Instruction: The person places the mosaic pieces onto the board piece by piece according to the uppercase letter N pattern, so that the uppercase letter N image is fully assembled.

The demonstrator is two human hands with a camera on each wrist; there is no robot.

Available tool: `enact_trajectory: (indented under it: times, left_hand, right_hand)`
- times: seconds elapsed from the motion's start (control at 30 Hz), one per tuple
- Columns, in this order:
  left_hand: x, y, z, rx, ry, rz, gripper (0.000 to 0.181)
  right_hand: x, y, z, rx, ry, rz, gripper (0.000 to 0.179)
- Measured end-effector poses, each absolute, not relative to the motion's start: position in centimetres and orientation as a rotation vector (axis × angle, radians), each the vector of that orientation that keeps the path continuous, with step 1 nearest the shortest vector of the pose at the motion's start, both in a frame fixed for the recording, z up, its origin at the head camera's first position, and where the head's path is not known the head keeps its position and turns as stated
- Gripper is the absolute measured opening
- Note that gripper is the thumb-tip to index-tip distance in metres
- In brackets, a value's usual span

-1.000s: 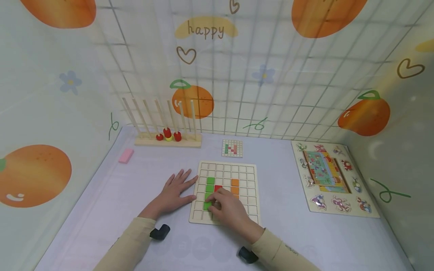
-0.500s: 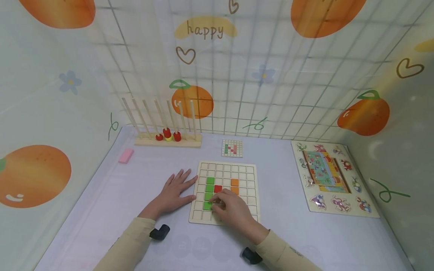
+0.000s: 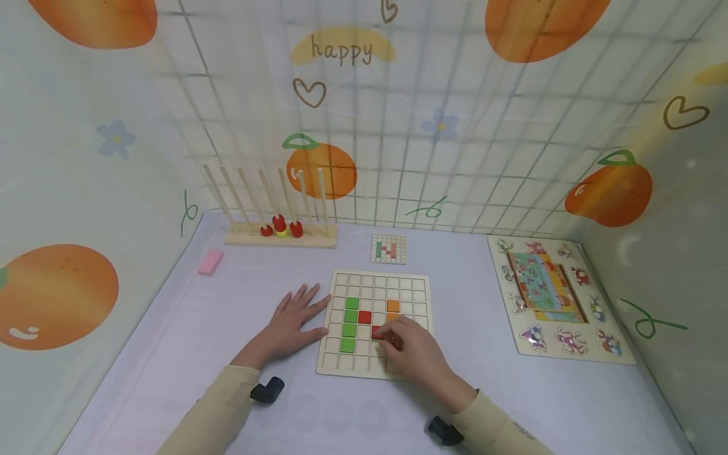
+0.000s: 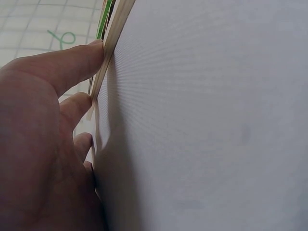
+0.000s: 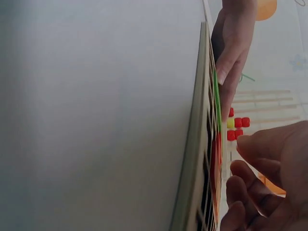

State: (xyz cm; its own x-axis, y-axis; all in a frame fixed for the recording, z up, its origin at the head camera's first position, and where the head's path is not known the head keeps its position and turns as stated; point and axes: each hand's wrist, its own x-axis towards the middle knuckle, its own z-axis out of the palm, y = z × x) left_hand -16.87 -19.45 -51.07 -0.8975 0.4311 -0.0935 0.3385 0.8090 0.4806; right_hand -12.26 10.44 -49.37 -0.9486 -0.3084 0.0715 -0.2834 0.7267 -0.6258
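A square wooden grid board (image 3: 375, 366) lies on the table, with a column of green tiles (image 3: 349, 330) on its left, red tiles (image 3: 364, 317) in the middle and orange tiles (image 3: 393, 306) on the right. My left hand (image 3: 294, 325) is spread flat on the table, its thumb and fingers touching the board's left edge; the left wrist view shows the thumb (image 4: 77, 65) against that edge. Over the lower right of the board is my right hand (image 3: 418, 354), fingers bent beside a second red tile. The right wrist view shows a gap between thumb (image 5: 257, 144) and fingers, with no tile visible there.
Behind the board lies a small pattern card (image 3: 388, 249) with coloured squares. A peg rack (image 3: 318, 241) with red and yellow beads stands at the back left, a pink block (image 3: 211, 262) before it. On the right lies an animal puzzle board (image 3: 569, 354).
My right hand has moved right across the board, away from the green column, uncovering the second red tile. The left hand stays in place.
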Motion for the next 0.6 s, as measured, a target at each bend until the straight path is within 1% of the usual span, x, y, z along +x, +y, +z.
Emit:
enact_trajectory:
  times: [0.27, 0.6]
  left_hand:
    - [-17.0, -19.7, -51.6, 0.592, 2.791, 0.713, 0.075]
    - [-17.0, -20.0, -51.9, 0.605, 2.788, 0.761, 0.073]
  right_hand:
    - [-12.4, 12.8, -49.3, -0.331, 2.890, -1.012, 0.008]
    - [-13.0, 17.2, -49.5, -0.176, 2.948, -0.954, 0.009]
